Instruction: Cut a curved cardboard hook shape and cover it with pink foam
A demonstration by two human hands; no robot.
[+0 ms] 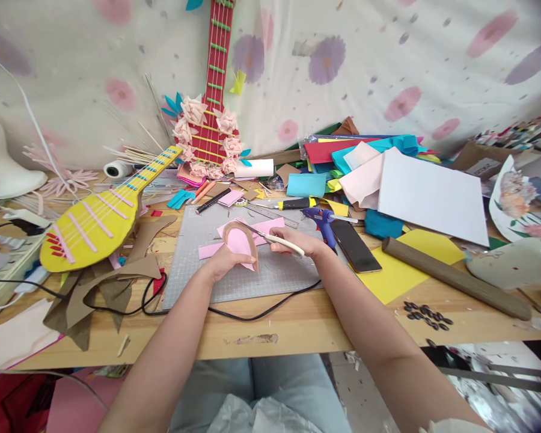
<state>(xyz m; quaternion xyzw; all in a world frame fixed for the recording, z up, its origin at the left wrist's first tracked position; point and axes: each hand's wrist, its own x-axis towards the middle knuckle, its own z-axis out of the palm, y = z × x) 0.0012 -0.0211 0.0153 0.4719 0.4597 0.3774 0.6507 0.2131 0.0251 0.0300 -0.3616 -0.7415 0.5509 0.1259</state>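
My left hand [224, 263] grips a pink foam piece [238, 242] edged in cardboard, held above the grey cutting mat [234, 282]. My right hand [300, 242] is closed on scissors [270, 236] (blades at the piece's top). A blue glue gun [321, 218] and a phone [355, 245] lie just right.

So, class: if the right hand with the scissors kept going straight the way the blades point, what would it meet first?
The right hand points its scissors left and slightly away. First in line is the pink, cardboard-backed piece held by the left hand; the blades look to be at its top edge, though depth is unclear.
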